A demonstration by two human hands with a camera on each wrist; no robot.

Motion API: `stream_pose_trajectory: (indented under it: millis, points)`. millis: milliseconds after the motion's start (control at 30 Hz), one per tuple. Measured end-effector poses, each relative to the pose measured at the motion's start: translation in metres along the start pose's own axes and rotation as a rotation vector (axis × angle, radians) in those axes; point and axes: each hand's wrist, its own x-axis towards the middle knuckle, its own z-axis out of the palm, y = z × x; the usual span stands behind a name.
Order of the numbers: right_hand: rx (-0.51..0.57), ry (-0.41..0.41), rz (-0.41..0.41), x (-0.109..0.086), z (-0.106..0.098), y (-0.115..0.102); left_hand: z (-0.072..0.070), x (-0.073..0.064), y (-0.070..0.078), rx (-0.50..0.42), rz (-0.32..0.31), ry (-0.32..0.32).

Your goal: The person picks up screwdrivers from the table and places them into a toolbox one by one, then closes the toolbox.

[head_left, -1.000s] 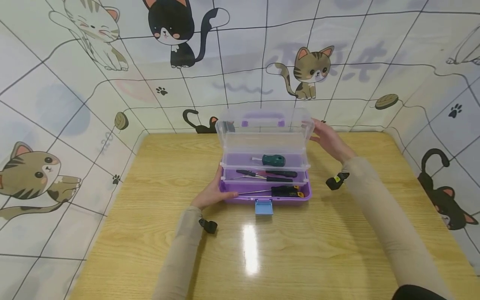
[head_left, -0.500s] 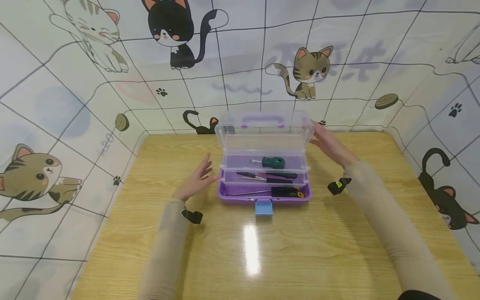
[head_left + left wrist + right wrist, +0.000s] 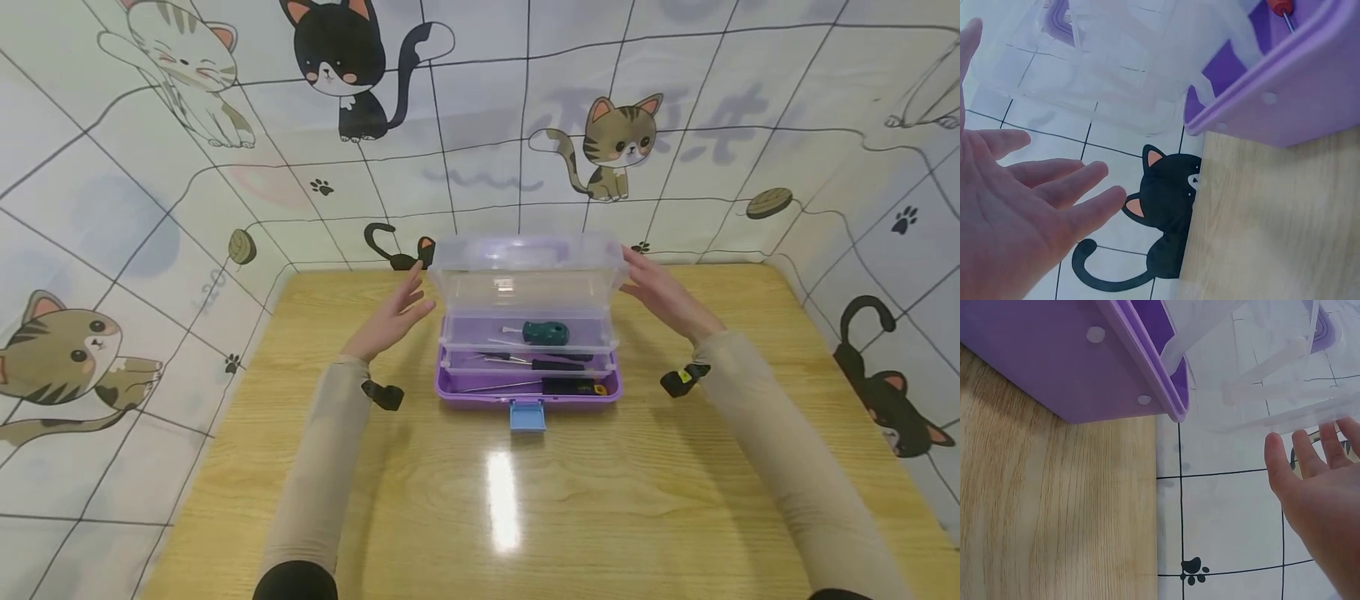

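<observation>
A purple toolbox (image 3: 465,402) stands on the table with its clear lid (image 3: 480,252) raised and its blue latch (image 3: 527,417) hanging down in front. In its raised clear tray lies a stubby green-handled screwdriver (image 3: 545,333). A black-and-yellow screwdriver (image 3: 570,387) lies in the base, with several thin dark-handled tools behind it. My left hand (image 3: 386,323) is beside the lid's left side, fingers spread, holding nothing. At the lid's right side is my right hand (image 3: 667,297); in the right wrist view its fairly straight fingertips (image 3: 1274,442) are right at the lid's edge.
The wooden table (image 3: 637,500) reaches back to a cat-patterned wall covering (image 3: 480,179), which also rises on both sides. The raised lid is close in front of the back wall. In the left wrist view an orange-red handle (image 3: 1280,6) shows inside the toolbox.
My left hand has let go of the toolbox's left side and moved back and up beside the lid. The lid has tipped forward somewhat, with my right hand staying at its right side.
</observation>
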Motion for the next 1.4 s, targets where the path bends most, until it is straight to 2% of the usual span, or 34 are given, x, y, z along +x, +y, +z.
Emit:
stream_pose_trajectory:
  millis: [133, 200, 400, 500, 733, 900, 1133, 1267, 1400]
  points:
    - [-0.011, 0.007, 0.012, -0.003, 0.003, -0.001, -0.002, 0.01, 0.004, -0.005, -0.016, 0.0]
    - [-0.027, 0.001, 0.011, -0.004, 0.004, -0.001, -0.002, 0.011, 0.01, -0.008, -0.022, -0.005]
    - [-0.037, -0.036, -0.023, -0.01, 0.005, 0.0, 0.003, 0.005, 0.031, -0.005, 0.058, -0.031]
    - [-0.017, -0.044, -0.045, -0.013, 0.006, 0.001, 0.005, 0.004, 0.031, 0.015, 0.085, -0.034]
    - [-0.015, -0.031, -0.062, -0.018, 0.007, 0.003, 0.009, 0.005, 0.029, 0.034, 0.098, -0.05]
    - [-0.023, -0.024, -0.056, -0.021, 0.006, 0.004, 0.01, 0.006, 0.026, 0.001, 0.118, -0.088]
    - [-0.02, -0.023, -0.057, -0.023, 0.007, 0.005, 0.011, 0.005, 0.027, -0.113, 0.205, -0.116]
    - [-0.03, -0.024, -0.067, -0.024, 0.008, 0.005, 0.011, 0.002, 0.028, -0.074, 0.187, -0.098]
    - [-0.062, -0.023, -0.06, -0.026, 0.009, 0.004, 0.011, 0.0, 0.028, -0.088, 0.17, -0.109]
